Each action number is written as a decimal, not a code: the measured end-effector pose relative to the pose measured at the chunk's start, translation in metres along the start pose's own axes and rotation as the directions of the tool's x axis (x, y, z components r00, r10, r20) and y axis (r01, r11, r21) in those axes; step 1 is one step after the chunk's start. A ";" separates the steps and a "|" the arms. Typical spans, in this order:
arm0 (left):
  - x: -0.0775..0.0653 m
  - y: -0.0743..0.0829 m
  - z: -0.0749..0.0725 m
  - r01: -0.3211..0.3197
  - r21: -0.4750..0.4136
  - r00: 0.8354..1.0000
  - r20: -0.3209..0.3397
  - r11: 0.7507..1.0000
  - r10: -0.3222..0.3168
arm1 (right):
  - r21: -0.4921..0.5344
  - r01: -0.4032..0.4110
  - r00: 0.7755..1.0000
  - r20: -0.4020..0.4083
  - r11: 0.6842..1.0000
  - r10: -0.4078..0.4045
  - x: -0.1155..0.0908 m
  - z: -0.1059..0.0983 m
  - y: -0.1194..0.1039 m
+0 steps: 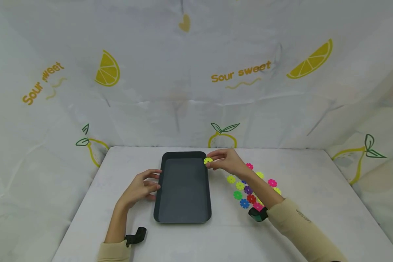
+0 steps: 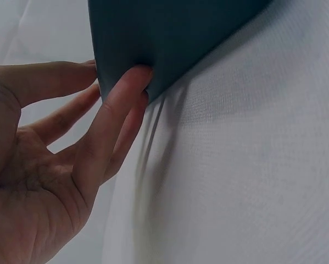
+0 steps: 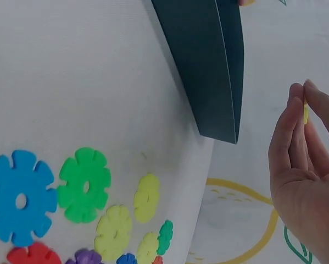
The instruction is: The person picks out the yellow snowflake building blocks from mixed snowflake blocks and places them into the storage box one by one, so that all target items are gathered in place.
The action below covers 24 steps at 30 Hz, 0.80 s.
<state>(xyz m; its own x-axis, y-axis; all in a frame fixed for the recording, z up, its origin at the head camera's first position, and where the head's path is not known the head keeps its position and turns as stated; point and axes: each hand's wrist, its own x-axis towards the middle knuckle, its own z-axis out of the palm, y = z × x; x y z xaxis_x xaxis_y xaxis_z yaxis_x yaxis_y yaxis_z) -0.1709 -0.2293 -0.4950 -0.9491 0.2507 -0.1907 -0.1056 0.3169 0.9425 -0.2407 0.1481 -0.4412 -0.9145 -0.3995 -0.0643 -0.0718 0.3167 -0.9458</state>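
Note:
A dark grey rectangular tray [image 1: 183,193] lies on the white table, its long sides running away from me. At its left side my left hand [image 1: 141,188] rests with its fingertips against the outer wall; the left wrist view shows those fingers [image 2: 106,126] touching the tray wall. Over the tray's far right corner my right hand [image 1: 227,161] pinches a yellow flower-shaped plastic disc [image 1: 207,160] between thumb and fingertips. From the right wrist, only a thin yellow edge of that disc [image 3: 305,114] shows between the fingers.
Right of the tray, several notched flower discs lie scattered on the table, among them a blue one [image 1: 244,203], a green one [image 1: 237,195] and a red one [image 1: 251,198]. My right forearm covers some. Behind the table hangs a white lemon-print cloth [image 1: 170,120].

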 end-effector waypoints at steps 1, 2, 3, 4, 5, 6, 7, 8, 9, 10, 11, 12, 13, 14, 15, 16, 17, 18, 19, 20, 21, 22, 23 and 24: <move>0.000 0.000 0.000 -0.001 -0.001 1.000 0.002 1.000 0.001 | 0.000 -0.001 1.000 0.004 1.000 0.001 0.002 0.002 -0.001; 0.000 0.000 0.001 -0.002 -0.002 1.000 0.003 1.000 0.002 | 0.001 -0.002 1.000 0.010 1.000 0.002 0.004 0.004 -0.001; 0.000 0.000 0.001 -0.001 -0.003 1.000 0.006 1.000 0.001 | 0.001 -0.002 1.000 0.014 1.000 0.002 0.006 0.007 -0.002; 0.000 0.001 0.001 -0.001 -0.005 1.000 0.008 1.000 0.001 | 0.001 -0.002 1.000 0.019 1.000 0.002 0.009 0.009 -0.002; 0.000 0.001 0.001 -0.001 -0.005 1.000 0.009 1.000 0.001 | -0.002 0.002 1.000 0.023 1.000 -0.002 0.011 0.012 -0.003; 0.000 0.001 0.001 -0.001 -0.006 1.000 0.008 1.000 0.001 | -0.002 0.007 1.000 0.030 1.000 -0.007 0.013 0.014 -0.003; 0.000 0.001 0.002 -0.001 -0.007 1.000 0.008 1.000 0.001 | 0.001 0.011 0.999 0.036 1.000 -0.011 0.015 0.017 -0.004; 0.000 0.001 0.002 0.000 -0.008 1.000 0.007 1.000 0.000 | -0.001 0.014 0.999 0.039 1.000 -0.014 0.018 0.020 -0.005; 0.000 0.001 0.002 0.001 -0.007 1.000 0.006 1.000 -0.001 | 0.000 0.017 0.999 0.043 1.000 -0.017 0.020 0.023 -0.006; 0.000 0.002 0.002 0.002 -0.007 1.000 0.005 1.000 -0.002 | -0.002 0.021 0.999 0.048 1.000 -0.021 0.023 0.026 -0.007; 0.000 0.002 0.002 0.004 -0.006 1.000 0.003 1.000 -0.004 | -0.003 0.024 0.998 0.054 1.000 -0.024 0.026 0.030 -0.008; 0.000 0.002 0.002 0.006 -0.006 1.000 0.000 1.000 -0.006 | -0.001 0.023 0.998 0.059 1.000 -0.023 0.028 0.033 -0.010; 0.000 0.001 0.002 0.009 -0.004 1.000 -0.002 1.000 -0.009 | -0.002 0.027 0.998 0.063 1.000 -0.027 0.032 0.037 -0.011; 0.000 0.001 0.002 0.013 -0.004 1.000 -0.004 1.000 -0.013 | -0.003 0.031 0.997 0.068 1.000 -0.030 0.035 0.041 -0.012; 0.000 0.001 0.002 0.016 -0.004 1.000 -0.006 1.000 -0.016 | -0.004 0.036 0.997 0.074 0.999 -0.036 0.038 0.044 -0.014; 0.000 0.001 0.002 0.019 -0.005 1.000 -0.008 1.000 -0.019 | -0.007 0.041 0.996 0.079 0.999 -0.041 0.042 0.048 -0.016; 0.001 0.001 0.002 0.021 -0.007 1.000 -0.010 1.000 -0.021 | -0.007 0.049 0.995 0.083 0.999 -0.048 0.045 0.052 -0.017; 0.001 0.001 0.002 0.024 -0.007 1.000 -0.010 1.000 -0.024 | -0.009 0.058 0.994 0.088 0.998 -0.057 0.048 0.055 -0.019; 0.001 0.001 0.002 0.026 -0.009 1.000 -0.011 1.000 -0.026 | -0.011 0.068 0.993 0.094 0.998 -0.067 0.051 0.059 -0.021; 0.001 0.002 0.002 0.028 -0.011 1.000 -0.010 1.000 -0.028 | -0.011 0.075 0.993 0.097 0.997 -0.074 0.055 0.062 -0.022; 0.001 0.002 0.002 0.030 -0.013 0.999 -0.010 0.999 -0.031 | -0.012 0.082 0.992 0.101 0.997 -0.080 0.058 0.066 -0.024; 0.001 0.002 0.002 0.033 -0.016 0.999 -0.010 0.999 -0.033 | -0.011 0.090 0.990 0.106 0.996 -0.089 0.060 0.069 -0.025; 0.001 0.002 0.002 0.035 -0.019 0.999 -0.009 0.999 -0.036 | -0.008 0.094 0.990 0.108 0.996 -0.093 0.063 0.072 -0.026; 0.001 0.002 0.002 0.038 -0.022 0.999 -0.009 0.999 -0.038 | -0.007 0.095 0.990 0.109 0.995 -0.093 0.066 0.075 -0.027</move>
<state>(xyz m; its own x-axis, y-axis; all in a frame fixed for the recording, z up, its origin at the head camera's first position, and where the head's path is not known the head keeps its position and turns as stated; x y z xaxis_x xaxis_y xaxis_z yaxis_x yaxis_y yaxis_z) -0.1714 -0.2263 -0.4941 -0.9469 0.2305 -0.2241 -0.1481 0.3057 0.9405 -0.2688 0.0488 -0.4437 -0.8550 -0.5185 -0.0098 -0.1608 0.2832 -0.9455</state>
